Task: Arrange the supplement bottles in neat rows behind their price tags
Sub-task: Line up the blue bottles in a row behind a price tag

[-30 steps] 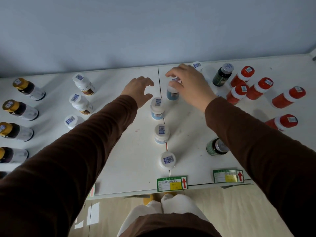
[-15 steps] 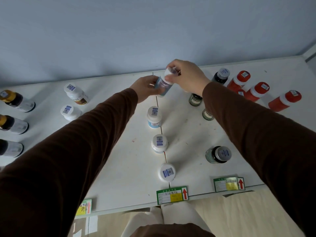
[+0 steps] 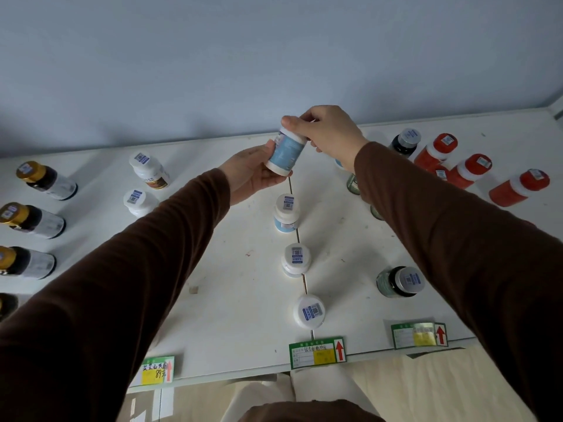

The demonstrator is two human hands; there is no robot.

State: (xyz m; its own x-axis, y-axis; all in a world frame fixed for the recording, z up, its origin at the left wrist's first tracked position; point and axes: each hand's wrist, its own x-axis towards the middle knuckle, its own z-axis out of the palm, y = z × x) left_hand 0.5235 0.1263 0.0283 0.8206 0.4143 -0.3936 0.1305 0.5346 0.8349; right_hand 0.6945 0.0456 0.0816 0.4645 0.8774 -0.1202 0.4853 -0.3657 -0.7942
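Both of my hands are wrapped around one blue-labelled bottle, lifted clear of the white shelf. With my left hand I cup its lower end, palm under it and thumb up along its side. My right hand is closed over its white cap from above, fingers curled around the rim. The bottle tilts, cap end leaning away from me towards the pale blue wall.

Just below my left hand, towards me, three matching white-capped bottles stand upright in a line along the shelf seam: the far bottle, the middle bottle and the near bottle. The near one stands just behind the green price tag on the front edge.

Under my right forearm a dark green bottle with a silver cap stands behind a second price tag; more green bottles are half hidden by my sleeve. Beyond my right hand, a dark bottle stands beside a loose group of orange bottles with red caps.

Left of my left arm stand two white bottles, and further left a column of gold-capped bottles. A third price tag with a yellow patch sits at the front edge by my left sleeve.
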